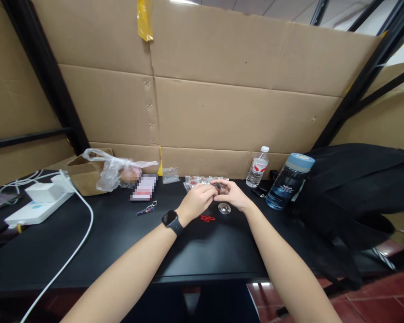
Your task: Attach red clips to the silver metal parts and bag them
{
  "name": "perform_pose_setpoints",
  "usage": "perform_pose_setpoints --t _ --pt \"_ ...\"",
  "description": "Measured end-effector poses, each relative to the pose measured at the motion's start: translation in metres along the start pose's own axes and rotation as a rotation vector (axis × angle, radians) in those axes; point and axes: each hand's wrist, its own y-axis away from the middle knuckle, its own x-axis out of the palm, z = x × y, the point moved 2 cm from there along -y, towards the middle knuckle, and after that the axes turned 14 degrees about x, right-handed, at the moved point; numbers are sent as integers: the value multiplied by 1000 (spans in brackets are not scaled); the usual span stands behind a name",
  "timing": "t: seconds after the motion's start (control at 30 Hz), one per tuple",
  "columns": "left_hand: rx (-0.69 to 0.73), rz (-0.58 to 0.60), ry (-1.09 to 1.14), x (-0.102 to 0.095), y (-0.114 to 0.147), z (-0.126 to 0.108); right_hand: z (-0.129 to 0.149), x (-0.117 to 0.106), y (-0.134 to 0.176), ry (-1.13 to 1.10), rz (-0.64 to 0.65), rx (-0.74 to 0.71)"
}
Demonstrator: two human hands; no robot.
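Observation:
Both hands meet above the middle of the black table [175, 251]. My right hand [231, 193] is closed, its thumb and fingers curved round a small round shiny metal piece [217, 185]. From the other side my left hand [198, 199] comes in with fingers pinched together at the piece; a bit of red shows between the hands, but the fingers hide what exactly they pinch. Just below lies a silver metal disc [224, 208] on the table. Nearer to me is a loose red cord [207, 218]. Clear plastic bags [190, 181] with red and silver bits lie behind the hands.
A water bottle [257, 167], a blue-lidded bottle [287, 184] and a black backpack [360, 193] stand right. Leftward are a keychain [146, 209], a blurred-out card [144, 187], a plastic bag [112, 170] and a power strip [38, 207] with cables. Cardboard [215, 112] walls the back.

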Motion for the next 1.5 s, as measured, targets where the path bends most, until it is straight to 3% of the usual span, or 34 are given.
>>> perform_pose_setpoints --t 0.17,0.27,0.43,0.53,0.77,0.9,1.13,1.4,1.5 --pt "-132 1 84 0 1 4 0 -19 4 446 3 91" --pt "-227 23 242 -2 4 10 -1 -34 10 655 -21 146" --pt "-298 285 746 -3 13 17 -7 -46 15 775 52 255" --pt "-297 375 849 0 19 20 -13 -45 12 795 87 258" --pt "-315 477 833 5 25 23 -21 -39 7 847 46 234" --pt "-352 438 665 6 26 27 -22 -30 -3 856 -137 40" --pt "-301 394 331 13 33 38 -34 -23 -20 1028 -328 155" --pt "-291 279 149 13 33 38 -27 -24 -19 905 -398 105" --pt "-304 294 122 14 33 37 -25 -24 -20 860 -438 58"
